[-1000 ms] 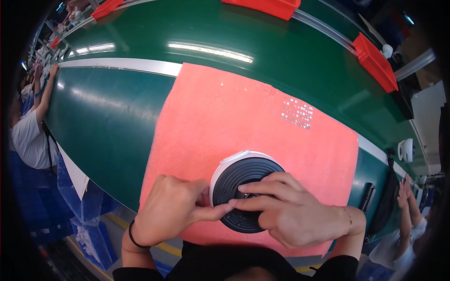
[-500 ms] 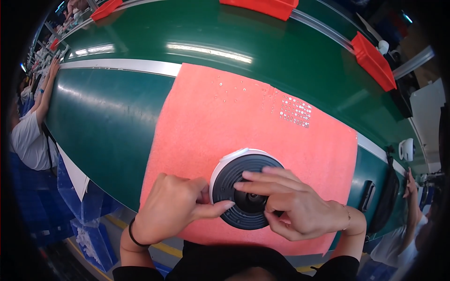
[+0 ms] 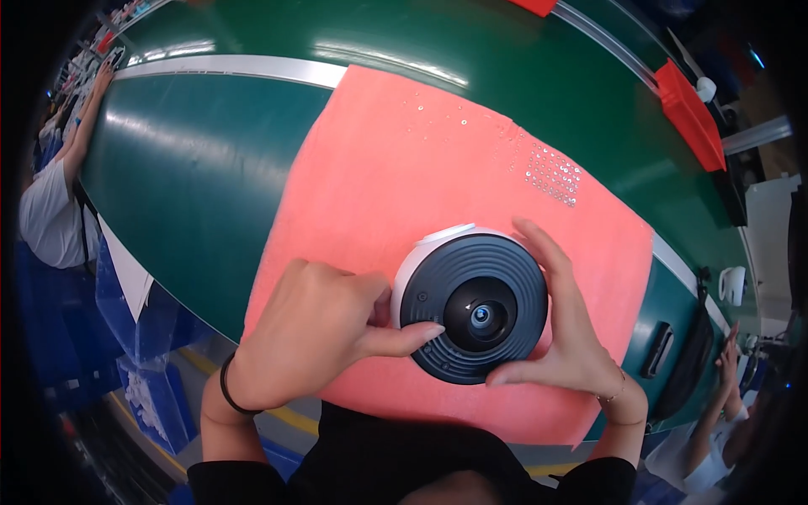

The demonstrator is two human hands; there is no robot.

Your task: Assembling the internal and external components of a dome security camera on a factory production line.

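Observation:
A round camera (image 3: pixel 481 315) with a dark ribbed face, a lens in its middle and a white rim is tilted up over a pink foam mat (image 3: pixel 337 202). My left hand (image 3: pixel 316 324) grips its left side, the thumb lying on the dark face and the other fingers at the white rim, partly hidden. Around the right edge curves my right hand (image 3: pixel 574 328), fingertips at the upper right and thumb at the lower edge. Rows of small screws (image 3: pixel 552 175) stand in the mat's far right part, with several more scattered to their left.
The mat lies on a green workbench (image 3: pixel 202 177) crossed by a metal strip. Red bins (image 3: pixel 692 114) line the far side. At right are a black handheld object (image 3: pixel 658 349), a black bag (image 3: pixel 690 362) and a white device (image 3: pixel 732 286). Co-workers (image 3: pixel 55 210) sit at both sides.
The camera has come up and to the right, its lens now uncovered. My right hand has moved from across its face to its right edge. The view has shifted slightly.

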